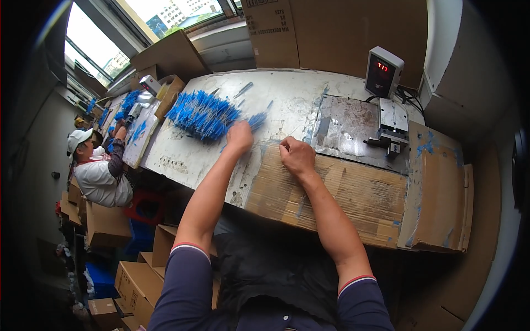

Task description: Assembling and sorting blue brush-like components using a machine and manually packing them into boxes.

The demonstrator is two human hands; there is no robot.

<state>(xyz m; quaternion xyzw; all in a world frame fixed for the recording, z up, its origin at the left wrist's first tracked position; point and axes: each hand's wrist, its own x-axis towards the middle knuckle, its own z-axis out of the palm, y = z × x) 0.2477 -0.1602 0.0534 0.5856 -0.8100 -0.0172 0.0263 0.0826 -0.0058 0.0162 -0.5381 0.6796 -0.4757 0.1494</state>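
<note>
Head view: the left hand (240, 137) is over the table (182, 157), fingers curled and narrow; a small, blurred bunch (257, 119) of blue-tipped strands shows just beside it at one o'clock, and whether the hand grips this cannot be told. The main pile (203, 116) of blue-tipped strands lies on the table at ten o'clock from the left hand, directly beside it. The right hand (298, 158) is near the left, at four o'clock from it, with fingers bent inward and narrow; any item between them cannot be made out. It is above the upper edge of a flat cardboard (353, 193); contact cannot be confirmed. At two o'clock from the right hand lies a worn metal plate (348, 129), carrying a metal fixture (393, 118) at its far side. A white box (383, 71) with a lit red display stands at twelve o'clock from the fixture. A co-worker (102, 176) in a white cap is at nine o'clock, well apart from both hands.
</note>
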